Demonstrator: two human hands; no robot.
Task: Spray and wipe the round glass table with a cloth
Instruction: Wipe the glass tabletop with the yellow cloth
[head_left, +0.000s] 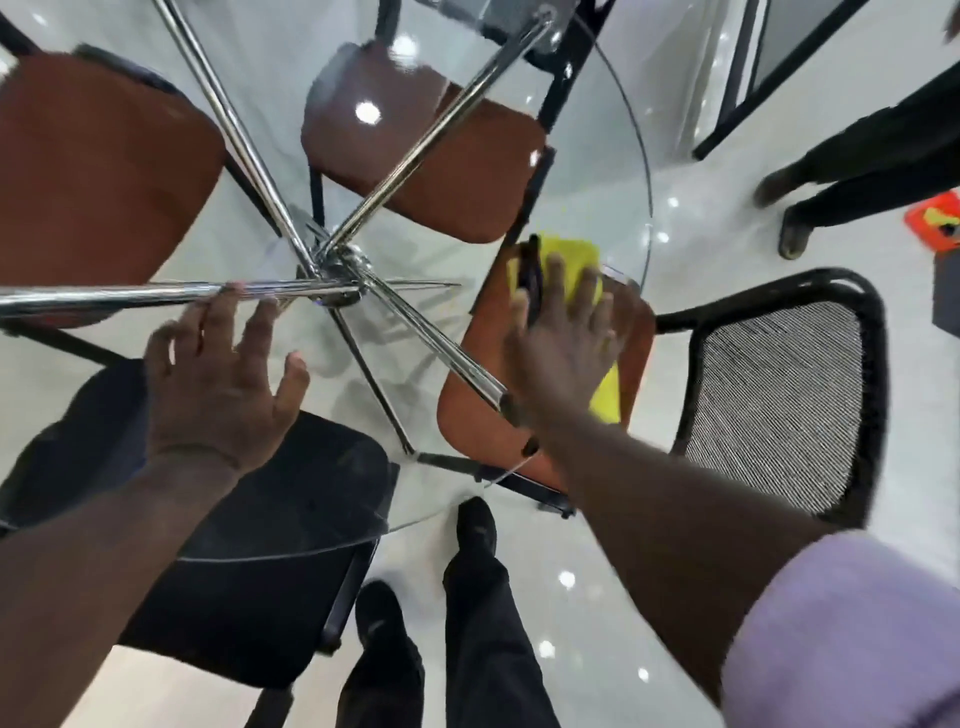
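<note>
Bare glass is lying open across the middle and upper left of the round glass table (597, 104). The right hand (566, 343) and yellow cloth (571, 260) are occupying its right edge, the left hand (218, 379) its lower left, apparently resting flat.

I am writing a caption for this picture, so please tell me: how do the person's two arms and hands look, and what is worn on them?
Both hands are bare, with no gloves. The right hand extends from an arm bare to above the elbow, where a short lilac sleeve begins. The left hand and its forearm are bare too; no sleeve, watch or ring shows on it.
</note>
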